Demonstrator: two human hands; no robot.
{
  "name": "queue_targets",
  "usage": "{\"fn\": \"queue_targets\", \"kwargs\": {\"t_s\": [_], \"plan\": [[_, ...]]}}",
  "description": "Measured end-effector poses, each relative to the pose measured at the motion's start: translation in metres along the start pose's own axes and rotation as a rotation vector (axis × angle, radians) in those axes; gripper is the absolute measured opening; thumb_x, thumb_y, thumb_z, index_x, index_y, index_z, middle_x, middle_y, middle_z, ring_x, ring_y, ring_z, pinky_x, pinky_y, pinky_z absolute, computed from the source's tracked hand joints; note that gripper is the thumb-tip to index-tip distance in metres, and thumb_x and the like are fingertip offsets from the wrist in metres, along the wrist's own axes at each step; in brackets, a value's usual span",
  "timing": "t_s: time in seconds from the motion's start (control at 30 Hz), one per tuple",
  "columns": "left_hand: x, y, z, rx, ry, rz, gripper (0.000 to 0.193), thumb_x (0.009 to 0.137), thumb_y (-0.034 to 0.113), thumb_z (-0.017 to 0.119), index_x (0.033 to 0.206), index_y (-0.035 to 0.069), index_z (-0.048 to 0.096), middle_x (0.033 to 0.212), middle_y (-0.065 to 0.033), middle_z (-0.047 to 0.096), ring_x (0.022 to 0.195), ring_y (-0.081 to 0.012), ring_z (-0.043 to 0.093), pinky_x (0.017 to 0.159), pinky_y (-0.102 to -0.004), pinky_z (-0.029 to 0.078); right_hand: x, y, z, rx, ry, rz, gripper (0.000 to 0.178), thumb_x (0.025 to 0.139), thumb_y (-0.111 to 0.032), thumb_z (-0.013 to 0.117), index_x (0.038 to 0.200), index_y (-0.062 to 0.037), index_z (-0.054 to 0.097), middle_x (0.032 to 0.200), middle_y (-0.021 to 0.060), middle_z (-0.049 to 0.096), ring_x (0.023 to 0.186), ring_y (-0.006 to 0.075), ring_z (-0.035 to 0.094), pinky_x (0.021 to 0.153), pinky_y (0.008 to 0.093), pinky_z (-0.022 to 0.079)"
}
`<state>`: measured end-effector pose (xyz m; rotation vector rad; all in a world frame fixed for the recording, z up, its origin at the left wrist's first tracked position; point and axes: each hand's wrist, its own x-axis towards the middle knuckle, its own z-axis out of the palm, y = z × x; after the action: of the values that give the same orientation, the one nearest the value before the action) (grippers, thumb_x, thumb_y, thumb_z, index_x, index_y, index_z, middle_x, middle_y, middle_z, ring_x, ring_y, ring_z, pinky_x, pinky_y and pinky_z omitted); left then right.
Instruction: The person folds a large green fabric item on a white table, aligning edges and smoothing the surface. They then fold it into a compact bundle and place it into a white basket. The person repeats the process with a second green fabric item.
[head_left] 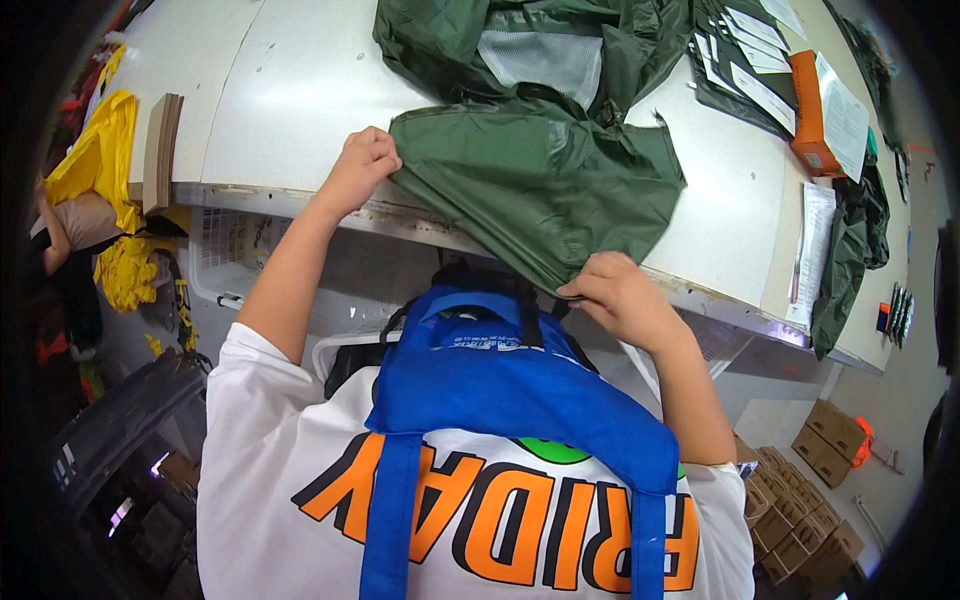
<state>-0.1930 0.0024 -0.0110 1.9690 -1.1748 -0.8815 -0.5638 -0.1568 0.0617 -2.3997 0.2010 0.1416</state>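
A dark green garment of thin, shiny fabric lies on the white table, with a pale mesh lining showing in its far part. My left hand pinches the near flap at its left corner, just above the table's front edge. At the flap's lower edge, my right hand grips the fabric between thumb and fingers. Between the two hands the cloth is drawn out along a slanting edge that hangs slightly over the table front. The far part of the garment is bunched and partly cut off by the view.
Papers and dark packets lie at the right of the white table, beside an orange box. Another green piece hangs over the right edge. Yellow cloth and another person are at left; cardboard boxes stand lower right.
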Motion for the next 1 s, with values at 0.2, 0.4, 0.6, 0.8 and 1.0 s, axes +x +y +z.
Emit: {"fn": "queue_targets", "kwargs": {"t_s": [0.2, 0.4, 0.6, 0.8, 1.0], "plan": [[-0.019, -0.011, 0.048, 0.515, 0.284, 0.087, 0.021, 0.074, 0.014, 0.069, 0.09, 0.001, 0.065, 0.113, -0.0168, 0.052, 0.095, -0.0318, 0.054, 0.083, -0.0394, 0.047, 0.029, 0.0, 0.033, 0.317, 0.29, 0.215, 0.021, 0.082, -0.023, 0.066, 0.095, -0.0067, 0.068, 0.092, 0.0111, 0.066, 0.095, 0.0292, 0.061, 0.09, 0.0422, 0.042], [-0.053, 0.035, 0.094, -0.93, 0.536, -0.579, 0.074, 0.08, 0.007, 0.07, 0.137, 0.002, 0.023, 0.135, -0.0186, 0.037, 0.107, -0.025, 0.053, 0.087, -0.0388, 0.047, 0.049, 0.018, 0.088, -0.344, 0.225, 0.269, 0.098, 0.061, -0.057, 0.075, 0.143, -0.0202, 0.035, 0.152, 0.0121, 0.022, 0.139, 0.0356, 0.019, 0.106, 0.0652, 0.015], [-0.042, 0.093, 0.08, -0.647, 0.411, -0.089, 0.054, 0.078, -0.007, 0.058, 0.128, 0.002, 0.042, 0.114, -0.0151, 0.056, 0.103, -0.0239, 0.057, 0.089, -0.0368, 0.046, 0.046, 0.005, 0.097, -0.277, 0.217, 0.246, 0.091, 0.062, -0.056, 0.075, 0.14, -0.0209, 0.042, 0.15, 0.0127, 0.027, 0.14, 0.0361, 0.02, 0.106, 0.0654, 0.012], [-0.009, 0.093, 0.138, 0.364, -0.186, 0.118, 0.06, 0.083, 0.024, 0.064, 0.136, 0.008, 0.042, 0.115, -0.018, 0.053, 0.097, -0.0382, 0.057, 0.082, -0.0433, 0.047, 0.036, 0.02, 0.089, 0.026, 0.442, 0.062, 0.047, 0.072, -0.019, 0.071, 0.116, -0.0097, 0.058, 0.127, 0.0152, 0.052, 0.127, 0.037, 0.04, 0.108, 0.0479, 0.028], [0.007, 0.104, 0.128, 0.521, -0.149, 0.302, 0.049, 0.078, 0.021, 0.067, 0.125, 0.018, 0.055, 0.136, -0.0158, 0.042, 0.126, -0.0327, 0.04, 0.105, -0.0449, 0.03, -0.006, 0.056, 0.078, 0.547, 1.159, 0.984, 0.091, 0.077, -0.02, 0.076, 0.143, 0.0044, 0.018, 0.137, 0.0245, 0.031, 0.121, 0.0328, 0.04, 0.102, 0.0432, 0.034]]}}
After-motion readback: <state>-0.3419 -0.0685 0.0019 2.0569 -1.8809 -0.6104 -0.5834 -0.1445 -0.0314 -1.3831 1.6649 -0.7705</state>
